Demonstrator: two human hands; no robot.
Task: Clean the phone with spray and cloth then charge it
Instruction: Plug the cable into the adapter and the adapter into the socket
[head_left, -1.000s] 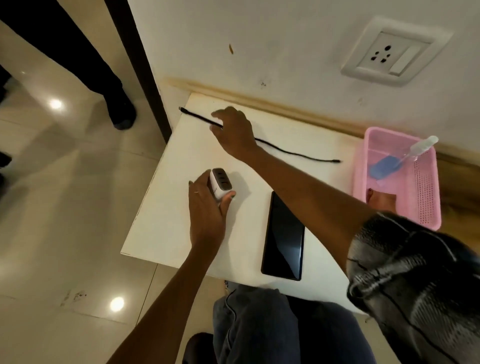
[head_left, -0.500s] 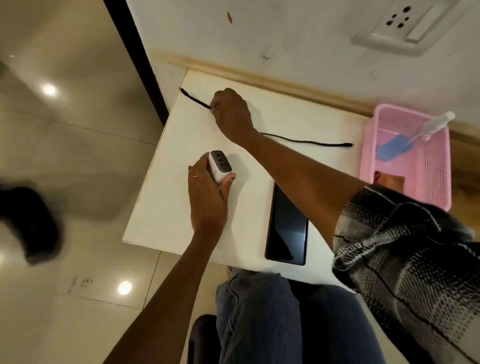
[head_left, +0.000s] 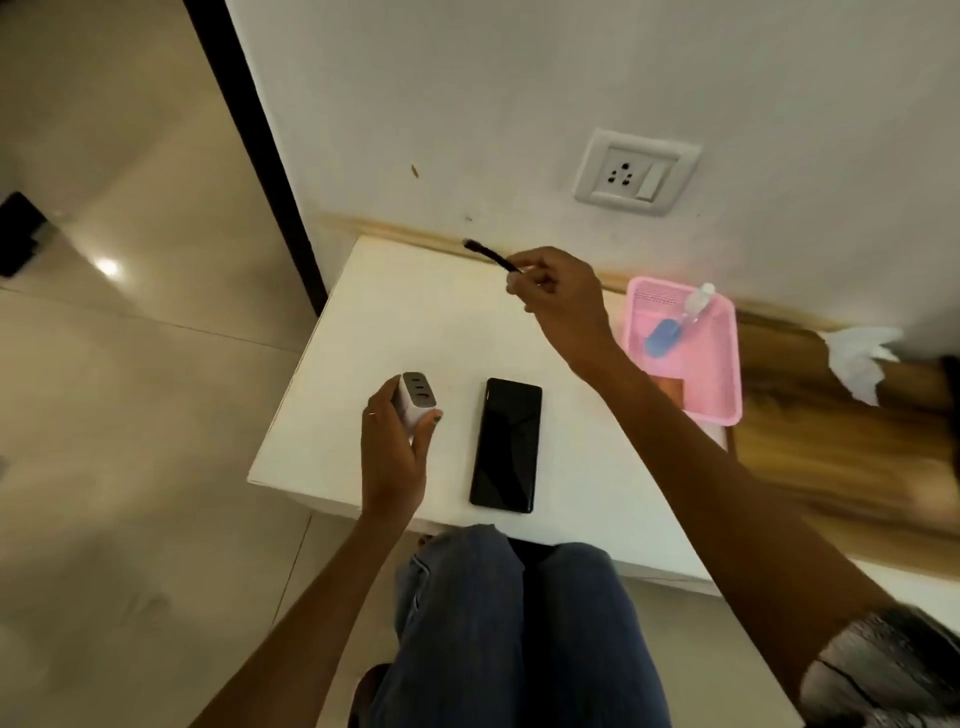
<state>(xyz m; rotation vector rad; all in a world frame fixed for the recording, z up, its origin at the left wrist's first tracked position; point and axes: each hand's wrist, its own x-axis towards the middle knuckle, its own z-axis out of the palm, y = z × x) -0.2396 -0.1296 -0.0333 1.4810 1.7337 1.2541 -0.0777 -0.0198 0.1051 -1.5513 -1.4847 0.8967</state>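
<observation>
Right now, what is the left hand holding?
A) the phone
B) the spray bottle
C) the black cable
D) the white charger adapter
D: the left hand grips the white charger adapter above the table, while the phone lies flat beside it and the right hand pinches the black cable.

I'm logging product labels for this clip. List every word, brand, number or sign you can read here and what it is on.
No text can be read anywhere in this view.
charger: ports show on its face, no print legible.
phone: screen dark, no marking seen.
spray bottle: blue label, too blurred to read.
wall socket: only pin holes and a switch, no lettering visible.
</observation>
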